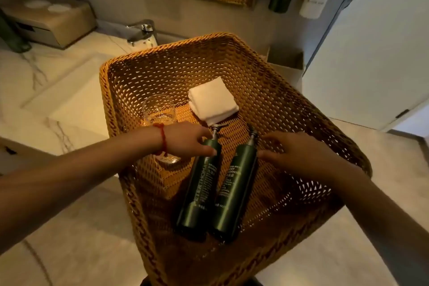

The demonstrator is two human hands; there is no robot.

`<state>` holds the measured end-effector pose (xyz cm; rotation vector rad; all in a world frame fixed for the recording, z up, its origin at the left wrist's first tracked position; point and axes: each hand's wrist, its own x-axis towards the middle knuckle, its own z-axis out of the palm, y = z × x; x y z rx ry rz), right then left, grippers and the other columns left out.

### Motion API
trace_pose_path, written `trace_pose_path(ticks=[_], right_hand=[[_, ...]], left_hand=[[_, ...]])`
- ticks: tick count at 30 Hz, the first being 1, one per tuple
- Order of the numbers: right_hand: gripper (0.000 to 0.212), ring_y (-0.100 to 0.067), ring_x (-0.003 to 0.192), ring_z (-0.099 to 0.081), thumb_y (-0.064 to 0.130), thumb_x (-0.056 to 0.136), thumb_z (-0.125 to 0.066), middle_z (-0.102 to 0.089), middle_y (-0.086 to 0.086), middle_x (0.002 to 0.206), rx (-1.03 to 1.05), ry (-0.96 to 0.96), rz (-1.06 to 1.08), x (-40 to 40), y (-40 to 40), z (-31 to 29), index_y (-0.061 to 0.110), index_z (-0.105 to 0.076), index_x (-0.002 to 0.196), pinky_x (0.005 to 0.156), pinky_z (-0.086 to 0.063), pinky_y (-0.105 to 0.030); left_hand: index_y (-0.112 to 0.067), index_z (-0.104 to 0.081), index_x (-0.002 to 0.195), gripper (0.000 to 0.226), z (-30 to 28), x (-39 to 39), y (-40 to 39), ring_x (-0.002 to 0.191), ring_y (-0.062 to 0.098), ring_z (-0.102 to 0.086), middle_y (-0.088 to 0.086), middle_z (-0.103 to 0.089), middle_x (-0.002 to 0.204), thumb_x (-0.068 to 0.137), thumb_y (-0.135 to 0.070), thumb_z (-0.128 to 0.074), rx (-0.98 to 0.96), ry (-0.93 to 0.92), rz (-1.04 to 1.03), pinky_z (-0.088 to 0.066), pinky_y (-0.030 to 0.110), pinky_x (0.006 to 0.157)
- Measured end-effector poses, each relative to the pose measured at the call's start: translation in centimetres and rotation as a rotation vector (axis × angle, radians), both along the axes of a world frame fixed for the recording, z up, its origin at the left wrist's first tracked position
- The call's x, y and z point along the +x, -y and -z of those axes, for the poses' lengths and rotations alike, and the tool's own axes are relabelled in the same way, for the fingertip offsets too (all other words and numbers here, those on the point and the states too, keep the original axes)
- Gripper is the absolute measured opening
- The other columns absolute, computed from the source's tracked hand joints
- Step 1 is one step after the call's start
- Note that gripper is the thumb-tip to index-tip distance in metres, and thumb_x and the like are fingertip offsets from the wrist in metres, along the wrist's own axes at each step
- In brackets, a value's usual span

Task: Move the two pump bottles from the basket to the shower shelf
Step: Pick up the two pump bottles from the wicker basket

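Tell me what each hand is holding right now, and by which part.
Left hand closes thumb and fingers around the left pump bottle at its shoulder, below the pump. Right hand is open beside the right pump bottle, not yet gripping it.

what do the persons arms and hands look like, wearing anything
Both forearms are bare, with no sleeves in view. The left hand has a thin red string bracelet around its wrist, one loose end hanging down. The right hand shows no rings, watch or gloves.
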<state>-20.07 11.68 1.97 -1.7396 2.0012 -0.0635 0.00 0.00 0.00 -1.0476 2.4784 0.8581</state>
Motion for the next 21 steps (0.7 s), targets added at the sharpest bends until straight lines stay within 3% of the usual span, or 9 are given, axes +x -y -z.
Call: trace_pose_path(ticks=[2, 4, 6, 7, 9, 12, 15, 18, 21], right_hand=[[0.044, -0.02, 0.09, -0.063, 0.046, 0.084, -0.052, -0.065, -0.008, 0.109, 0.101, -0.001, -0.002, -0.3, 0.7, 0.3, 0.024, -0.048, 0.123, 0.076, -0.052, -0.034], [0.045, -0.021, 0.093, -0.063, 0.045, 0.084, -0.053, -0.064, -0.008, 0.109, 0.187, 0.007, -0.002, -0.4, 1.0, 0.9, 0.021, -0.05, 0.122, 0.079, -0.052, -0.035], [0.046, -0.023, 0.092, -0.064, 0.045, 0.083, -0.054, -0.065, -0.009, 0.106, 0.237, 0.048, 0.004, -0.6, 1.4, 1.7, 0.018, -0.052, 0.119, 0.082, -0.054, -0.04], [0.045, -0.024, 0.092, -0.064, 0.045, 0.082, -0.055, -0.065, -0.009, 0.105, 0.255, 0.075, 0.004, -0.7, 1.7, 1.9, 0.017, -0.053, 0.118, 0.082, -0.054, -0.042], [0.044, -0.022, 0.088, -0.064, 0.044, 0.083, -0.055, -0.065, -0.008, 0.103, 0.275, 0.126, 0.007, -1.0, 2.2, 2.3, 0.017, -0.055, 0.117, 0.08, -0.054, -0.039], [0.039, -0.019, 0.081, -0.063, 0.042, 0.084, -0.055, -0.065, -0.008, 0.098, 0.303, 0.126, 0.024, -1.2, 2.9, 3.1, 0.014, -0.059, 0.112, 0.07, -0.051, -0.03], [0.033, -0.009, 0.06, -0.049, 0.037, 0.086, -0.054, -0.059, -0.003, 0.078, 0.332, 0.119, 0.051, -1.5, 3.6, 3.7, 0.008, -0.063, 0.1, 0.052, -0.04, -0.018], [0.024, -0.006, 0.048, -0.039, 0.033, 0.087, -0.053, -0.047, 0.003, 0.061, 0.364, 0.139, 0.086, -1.5, 4.2, 4.3, 0.016, -0.059, 0.072, 0.042, -0.032, -0.014], [0.029, -0.007, 0.047, -0.038, 0.03, 0.087, -0.054, -0.045, 0.002, 0.059, 0.378, 0.171, 0.119, -1.5, 4.7, 5.1, 0.02, -0.049, 0.061, 0.042, -0.031, -0.015]], left_hand=[[-0.007, -0.053, 0.114, 0.046, 0.8, -0.8, 0.8, 0.084, 0.022, -0.06, 0.008, -0.064, 0.095, 0.086, -0.043, -0.048, 0.026, 0.089, -0.009, -0.051, 0.032, 0.07], [-0.009, -0.059, 0.086, 0.035, 2.0, -1.4, 1.0, 0.061, 0.014, -0.051, 0.0, -0.052, 0.066, 0.086, -0.042, -0.049, 0.037, 0.146, -0.024, -0.04, 0.022, 0.051], [-0.019, -0.048, 0.064, 0.032, 3.4, -2.1, 1.0, 0.051, 0.009, -0.043, -0.004, -0.045, 0.058, 0.085, -0.043, -0.05, 0.063, 0.16, -0.057, -0.032, 0.019, 0.044], [-0.021, -0.048, 0.065, 0.03, 4.1, -2.3, 1.1, 0.051, 0.008, -0.044, -0.004, -0.046, 0.059, 0.085, -0.044, -0.051, 0.095, 0.158, -0.075, -0.033, 0.018, 0.044], [-0.015, -0.056, 0.085, 0.03, 4.9, -2.7, 1.2, 0.057, 0.011, -0.05, -0.002, -0.051, 0.067, 0.083, -0.045, -0.052, 0.138, 0.18, -0.105, -0.04, 0.019, 0.048], [-0.009, -0.053, 0.11, 0.044, 5.8, -3.1, 1.8, 0.074, 0.02, -0.058, 0.006, -0.057, 0.084, 0.082, -0.042, -0.056, 0.226, 0.208, -0.191, -0.049, 0.027, 0.064], [-0.004, -0.046, 0.117, 0.051, 6.2, -3.4, 2.4, 0.085, 0.03, -0.064, 0.015, -0.063, 0.101, 0.079, -0.034, -0.063, 0.396, 0.191, -0.363, -0.055, 0.036, 0.069], [-0.002, -0.041, 0.121, 0.063, 6.2, -3.5, 2.4, 0.098, 0.037, -0.062, 0.023, -0.058, 0.117, 0.073, -0.033, -0.069, 0.512, 0.197, -0.468, -0.055, 0.044, 0.075], [-0.001, -0.041, 0.121, 0.066, 6.5, -3.5, 2.6, 0.102, 0.038, -0.06, 0.024, -0.057, 0.119, 0.071, -0.031, -0.072, 0.561, 0.185, -0.499, -0.054, 0.045, 0.081]])
